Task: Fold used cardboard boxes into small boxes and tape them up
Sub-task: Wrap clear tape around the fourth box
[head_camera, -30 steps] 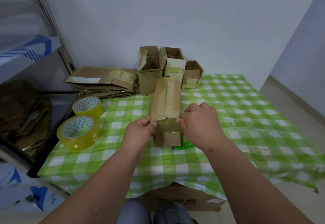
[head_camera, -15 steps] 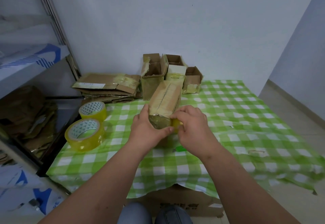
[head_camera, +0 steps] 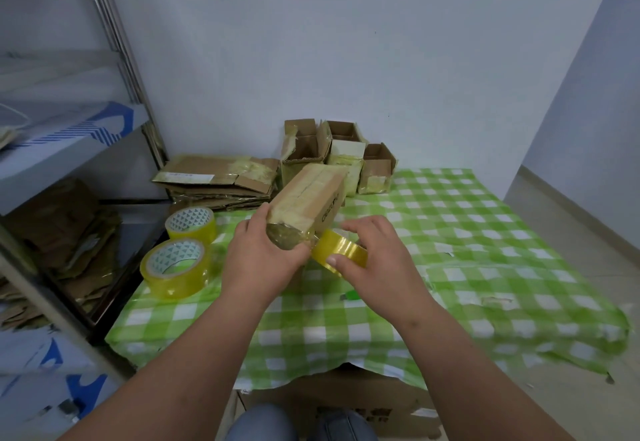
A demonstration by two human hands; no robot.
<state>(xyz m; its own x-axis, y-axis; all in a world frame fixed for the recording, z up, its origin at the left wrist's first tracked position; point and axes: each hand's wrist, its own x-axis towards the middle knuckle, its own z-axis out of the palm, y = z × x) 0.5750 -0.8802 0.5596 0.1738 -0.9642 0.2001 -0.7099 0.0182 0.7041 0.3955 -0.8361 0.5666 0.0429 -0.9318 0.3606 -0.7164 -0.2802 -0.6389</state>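
A long brown cardboard box point(head_camera: 313, 196) with yellowish tape along its top seam is held tilted above the green checked tablecloth point(head_camera: 467, 232). My left hand point(head_camera: 258, 260) grips its near end, thumb on the taped end face. My right hand point(head_camera: 375, 260) holds a yellow tape roll point(head_camera: 341, 250) just right of that end. A strip of tape runs from the roll onto the box's end.
Two more yellow tape rolls point(head_camera: 176, 267) point(head_camera: 191, 224) lie at the table's left edge. Flattened cardboard point(head_camera: 221, 179) is stacked at the back left, and three open small boxes point(head_camera: 337, 153) stand against the wall. A metal shelf point(head_camera: 62, 149) is on the left.
The box has been lifted and turned so its far end points back right. My right hand has drawn the tape roll out to the right of the box end, into view.
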